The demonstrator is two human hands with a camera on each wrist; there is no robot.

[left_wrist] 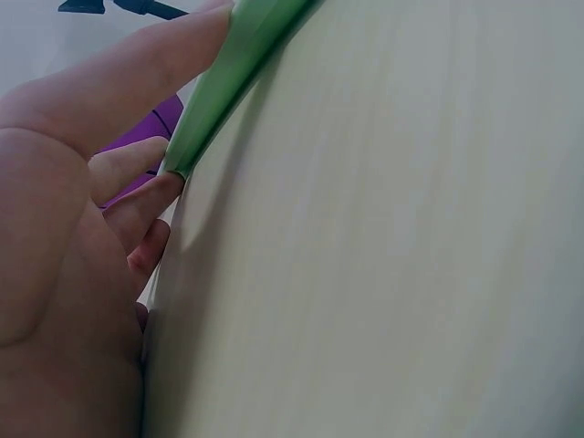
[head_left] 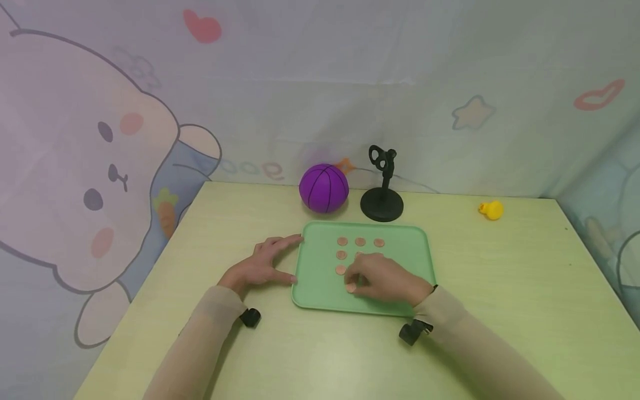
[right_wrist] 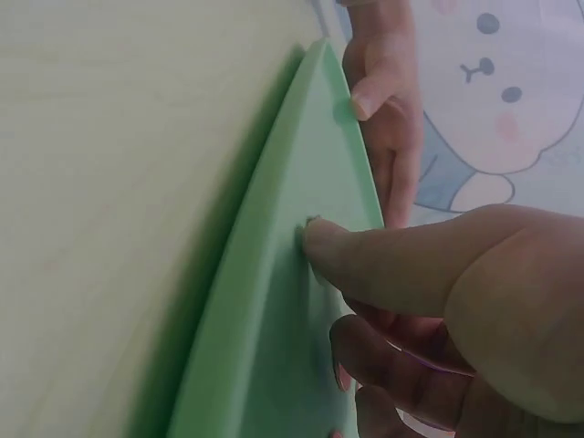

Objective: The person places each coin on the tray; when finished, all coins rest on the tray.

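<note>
Several round copper-coloured coins (head_left: 342, 241) lie in rows on a light green tray (head_left: 315, 294). Over the tray's front middle, my right hand (head_left: 382, 278) pinches one coin (head_left: 351, 288) between thumb and finger, low at the tray's surface. That hand hides part of the rows behind it. In the right wrist view the thumb (right_wrist: 401, 260) reaches down to the tray, and little of the coin shows. My left hand (head_left: 257, 269) is spread at the tray's left side, its thumb and forefinger touching the rim; the left wrist view shows its fingertips against the green edge.
Behind the tray, a purple ball (head_left: 324, 189) with black lines and a black stand (head_left: 382, 204) on a round base stand near the table's back edge. A small yellow toy (head_left: 492, 210) lies farther right. A printed cloth (head_left: 320, 83) hangs behind the pale table (head_left: 500, 311).
</note>
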